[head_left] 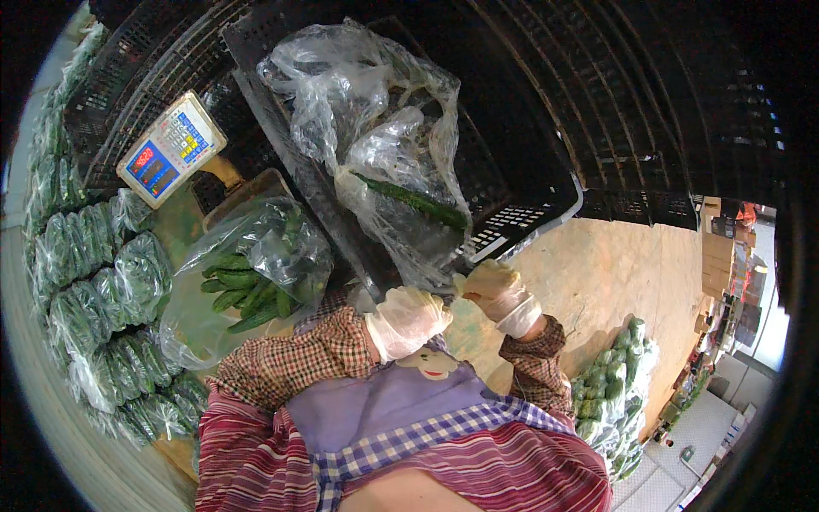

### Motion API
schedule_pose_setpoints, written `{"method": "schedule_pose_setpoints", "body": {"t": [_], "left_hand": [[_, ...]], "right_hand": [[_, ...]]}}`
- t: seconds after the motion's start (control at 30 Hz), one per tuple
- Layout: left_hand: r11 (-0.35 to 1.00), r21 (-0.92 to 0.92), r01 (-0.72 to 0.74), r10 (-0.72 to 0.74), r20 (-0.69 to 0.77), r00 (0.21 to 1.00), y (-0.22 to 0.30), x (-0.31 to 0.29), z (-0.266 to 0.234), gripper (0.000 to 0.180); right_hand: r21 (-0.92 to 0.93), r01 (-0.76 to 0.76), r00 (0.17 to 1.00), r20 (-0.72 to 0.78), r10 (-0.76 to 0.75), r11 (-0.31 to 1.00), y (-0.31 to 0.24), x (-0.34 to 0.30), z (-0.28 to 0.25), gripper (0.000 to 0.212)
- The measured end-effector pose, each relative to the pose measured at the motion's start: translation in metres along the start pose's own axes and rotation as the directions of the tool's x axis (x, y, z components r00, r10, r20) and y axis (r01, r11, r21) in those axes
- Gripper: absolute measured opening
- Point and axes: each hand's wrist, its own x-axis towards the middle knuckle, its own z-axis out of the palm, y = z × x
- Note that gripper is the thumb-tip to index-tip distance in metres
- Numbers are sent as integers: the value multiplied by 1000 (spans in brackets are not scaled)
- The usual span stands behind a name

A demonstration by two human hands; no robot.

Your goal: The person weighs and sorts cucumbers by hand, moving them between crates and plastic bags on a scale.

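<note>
A large clear plastic bag point(320, 119) lies crumpled across a black crate point(512, 243), with one long dark green cucumber point(409, 203) showing in its near part. The bag's near end narrows down to my two hands, both in thin whitish gloves. My left hand point(409, 324) is curled closed at that end, its fingertips mostly hidden. Just right of it, at the crate's near corner, my right hand point(499, 294) pinches the bag's edge. To the left, an open clear bag of cucumbers point(247, 290) rests on the weighing scale, partly covering its plate.
The scale's display point(171, 152) is lit, left of the crate. Bagged cucumbers point(102, 299) are stacked in rows at the far left. More bagged green produce point(618, 392) sits on the floor at right. Black crates point(614, 102) stand behind; cardboard boxes point(717, 264) are farther right.
</note>
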Motion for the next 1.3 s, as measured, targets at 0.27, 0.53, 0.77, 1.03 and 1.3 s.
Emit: {"method": "schedule_pose_setpoints", "body": {"t": [0.27,0.53,0.77,1.03,1.3], "left_hand": [[-304,-873,-381,-501,-194,844,-36,15,-129,9],[211,-517,-830,-660,-701,269,-182,-16,-246,18],[579,-534,-617,-598,-792,124,-212,-69,-255,34],[449,-892,-53,-883,-452,128,-149,-83,-173,31],[257,-965,-45,-966,-256,-32,-89,-138,-101,40]], "right_hand": [[127,-78,950,-293,112,989,-9,18,-79,53],[-62,109,929,362,-79,992,46,52,-1,76],[590,-260,795,-319,516,765,9,196,-122,17],[-476,-387,919,-125,375,790,91,368,-48,104],[-76,-135,940,305,152,988,123,336,34,128]]}}
